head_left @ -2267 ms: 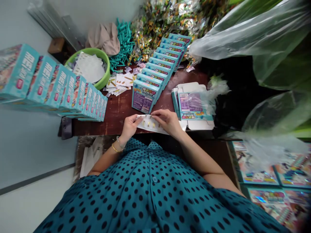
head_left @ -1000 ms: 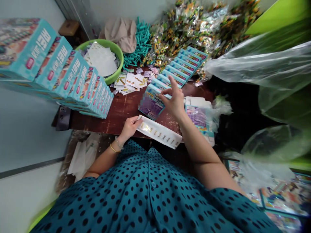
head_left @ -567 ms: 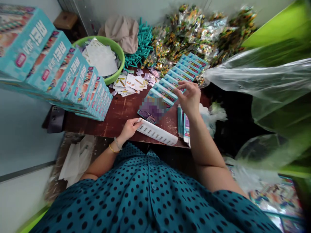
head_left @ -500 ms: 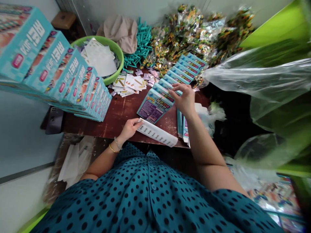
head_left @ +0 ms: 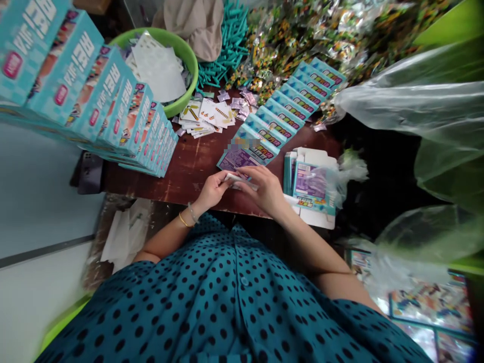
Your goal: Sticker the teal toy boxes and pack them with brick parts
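Note:
My left hand (head_left: 214,190), wearing a bangle and a bracelet, pinches one end of a white sticker strip (head_left: 290,199) at the table's front edge. Over that same end, the fingertips of my right hand (head_left: 262,189) close on the strip, thumb underneath; most of the strip is hidden by this hand. Just beyond my hands, an overlapping row of flat teal-and-purple boxes (head_left: 282,118) runs away to the back right. To the right lies a stack of similar flat boxes (head_left: 312,179), with white flaps showing.
Teal boxes (head_left: 93,80) tower at the left, beside a phone (head_left: 91,172). Toward the back are a green basin (head_left: 192,75) of papers, folded leaflets (head_left: 212,115), teal plastic pieces (head_left: 223,48) and bagged parts (head_left: 302,35). Clear plastic (head_left: 408,91) hangs at the right.
My right hand has come down from the row of boxes to the strip's end at my left hand. The strip shows less, now mostly behind my right hand. The view has shifted slightly.

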`<state>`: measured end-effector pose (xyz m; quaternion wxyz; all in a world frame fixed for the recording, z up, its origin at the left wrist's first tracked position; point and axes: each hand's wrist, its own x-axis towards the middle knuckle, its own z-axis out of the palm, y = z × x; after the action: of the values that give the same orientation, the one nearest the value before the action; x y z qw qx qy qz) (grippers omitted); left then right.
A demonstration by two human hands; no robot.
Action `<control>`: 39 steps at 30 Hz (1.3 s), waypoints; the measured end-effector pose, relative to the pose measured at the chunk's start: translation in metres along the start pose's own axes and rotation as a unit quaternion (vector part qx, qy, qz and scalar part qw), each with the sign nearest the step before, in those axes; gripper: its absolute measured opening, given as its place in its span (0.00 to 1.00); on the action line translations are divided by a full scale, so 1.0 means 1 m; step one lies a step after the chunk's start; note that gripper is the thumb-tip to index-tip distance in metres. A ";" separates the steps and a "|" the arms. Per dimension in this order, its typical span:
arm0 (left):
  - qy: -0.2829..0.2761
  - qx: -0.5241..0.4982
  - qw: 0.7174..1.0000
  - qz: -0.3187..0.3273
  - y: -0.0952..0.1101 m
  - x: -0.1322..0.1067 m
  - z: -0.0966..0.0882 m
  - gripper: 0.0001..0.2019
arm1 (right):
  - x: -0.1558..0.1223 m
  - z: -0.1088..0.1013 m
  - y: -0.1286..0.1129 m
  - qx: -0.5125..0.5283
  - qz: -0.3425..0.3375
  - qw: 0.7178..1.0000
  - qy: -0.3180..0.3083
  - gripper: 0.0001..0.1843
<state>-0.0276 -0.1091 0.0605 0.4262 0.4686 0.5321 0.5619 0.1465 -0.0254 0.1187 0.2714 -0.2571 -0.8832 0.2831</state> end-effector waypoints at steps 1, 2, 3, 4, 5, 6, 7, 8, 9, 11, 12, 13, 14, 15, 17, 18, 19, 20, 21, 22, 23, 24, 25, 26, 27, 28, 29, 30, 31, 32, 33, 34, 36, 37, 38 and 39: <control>0.007 0.015 1.000 0.006 0.002 -0.001 0.003 0.16 | -0.004 0.008 -0.001 0.000 0.008 1.000 0.003 0.16; 0.016 0.028 0.999 0.009 0.003 -0.001 0.006 0.16 | -0.007 0.014 -0.001 -0.002 0.016 1.000 0.012 0.14; 0.024 0.038 0.999 0.010 0.005 -0.002 0.009 0.16 | -0.008 0.018 0.000 -0.003 0.024 0.999 0.024 0.12; 0.032 0.044 0.998 0.008 0.006 -0.003 0.011 0.17 | -0.009 0.021 0.001 -0.002 0.030 0.999 0.035 0.11; 0.036 0.048 0.998 0.004 0.007 -0.004 0.013 0.17 | -0.009 0.022 0.002 0.003 0.034 0.998 0.044 0.09; 0.037 0.051 0.998 0.000 0.007 -0.005 0.014 0.18 | -0.010 0.022 0.003 0.012 0.037 0.998 0.052 0.08; 0.037 0.055 0.998 -0.006 0.008 -0.006 0.014 0.19 | -0.010 0.021 0.002 0.026 0.041 0.997 0.059 0.08; 0.037 0.060 0.997 -0.010 0.008 -0.006 0.015 0.19 | -0.011 0.020 0.002 0.043 0.046 0.996 0.067 0.07; 0.038 0.064 0.997 -0.014 0.008 -0.006 0.015 0.20 | -0.012 0.019 0.001 0.061 0.053 0.994 0.074 0.07; 0.040 0.074 0.996 -0.015 0.007 -0.007 0.015 0.19 | -0.013 0.018 -0.001 0.106 0.078 0.988 0.085 0.07; 0.042 0.080 0.996 -0.011 0.007 -0.007 0.015 0.19 | -0.014 0.018 -0.001 0.132 0.094 0.983 0.084 0.08; 0.044 0.088 0.995 -0.003 0.007 -0.007 0.016 0.18 | -0.014 0.018 0.000 0.158 0.112 0.978 0.079 0.10; 0.045 0.096 0.994 0.006 0.006 -0.007 0.016 0.17 | -0.014 0.019 0.000 0.183 0.126 0.972 0.071 0.12; 0.046 0.103 0.993 0.015 0.006 -0.008 0.016 0.16 | -0.013 0.020 0.002 0.202 0.135 0.968 0.061 0.14; 0.046 0.112 0.992 0.024 0.006 -0.008 0.017 0.14 | -0.013 0.021 0.004 0.216 0.137 0.965 0.056 0.15; 0.046 0.113 0.992 0.022 0.006 -0.008 0.017 0.14 | -0.012 0.023 0.006 0.212 0.132 0.966 0.064 0.14; 0.046 0.113 0.992 0.017 0.007 -0.008 0.017 0.14 | -0.012 0.024 0.007 0.204 0.127 0.968 0.078 0.12; 0.046 0.112 0.993 0.009 0.008 -0.007 0.016 0.14 | -0.012 0.025 0.007 0.192 0.122 0.969 0.092 0.11; 0.046 0.111 0.993 0.000 0.009 -0.006 0.016 0.15 | -0.012 0.026 0.008 0.179 0.119 0.971 0.106 0.10; 0.044 0.109 0.993 -0.009 0.010 -0.005 0.016 0.16 | -0.012 0.026 0.008 0.170 0.118 0.972 0.114 0.09; 0.041 0.106 0.993 -0.015 0.011 -0.004 0.015 0.17 | -0.012 0.027 0.009 0.166 0.117 0.972 0.118 0.09; 0.038 0.104 0.994 -0.019 0.012 -0.003 0.015 0.18 | -0.012 0.027 0.009 0.169 0.118 0.971 0.119 0.08; 0.035 0.100 0.994 -0.018 0.012 -0.003 0.015 0.19 | -0.012 0.028 0.010 0.179 0.121 0.969 0.118 0.08; 0.032 0.099 0.994 -0.014 0.013 -0.002 0.015 0.19 | -0.012 0.028 0.011 0.192 0.125 0.966 0.116 0.09; 0.031 0.100 0.994 -0.007 0.012 -0.001 0.015 0.18 | -0.011 0.028 0.012 0.208 0.130 0.963 0.111 0.09; 0.032 0.104 0.994 -0.002 0.011 -0.001 0.015 0.17 | -0.011 0.028 0.013 0.220 0.137 0.960 0.105 0.11; 0.033 0.109 0.993 0.004 0.010 -0.001 0.016 0.16 | -0.010 0.028 0.014 0.230 0.143 0.958 0.097 0.12; 0.035 0.113 0.993 0.007 0.009 -0.001 0.016 0.16 | -0.010 0.028 0.015 0.235 0.149 0.956 0.089 0.13; 0.036 0.115 0.993 0.009 0.008 -0.002 0.017 0.15 | -0.010 0.029 0.016 0.238 0.154 0.955 0.085 0.13; 0.037 0.115 0.993 0.009 0.007 -0.002 0.017 0.14 | -0.009 0.029 0.017 0.241 0.158 0.954 0.085 0.13; 0.039 0.110 0.993 0.008 0.005 -0.002 0.018 0.14 | -0.009 0.030 0.018 0.245 0.163 0.951 0.090 0.12; 0.040 0.102 0.994 0.004 0.004 -0.002 0.017 0.14 | -0.009 0.031 0.018 0.250 0.169 0.948 0.100 0.11; 0.042 0.082 0.996 -0.007 0.003 -0.001 0.016 0.16 | -0.008 0.034 0.019 0.254 0.179 0.943 0.121 0.09; 0.042 0.073 0.996 -0.013 0.002 -0.001 0.015 0.16 | -0.008 0.035 0.019 0.251 0.180 0.942 0.130 0.09; 0.042 0.066 0.997 -0.017 0.002 0.000 0.014 0.17 | -0.008 0.035 0.020 0.243 0.177 0.944 0.136 0.08; 0.043 0.062 0.997 -0.021 0.002 0.000 0.013 0.18 | -0.008 0.036 0.020 0.228 0.170 0.948 0.141 0.07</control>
<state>-0.0151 -0.1066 0.0625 0.3849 0.4580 0.5935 0.5383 0.1355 -0.0290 0.0788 0.3926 -0.3715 -0.6910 0.4800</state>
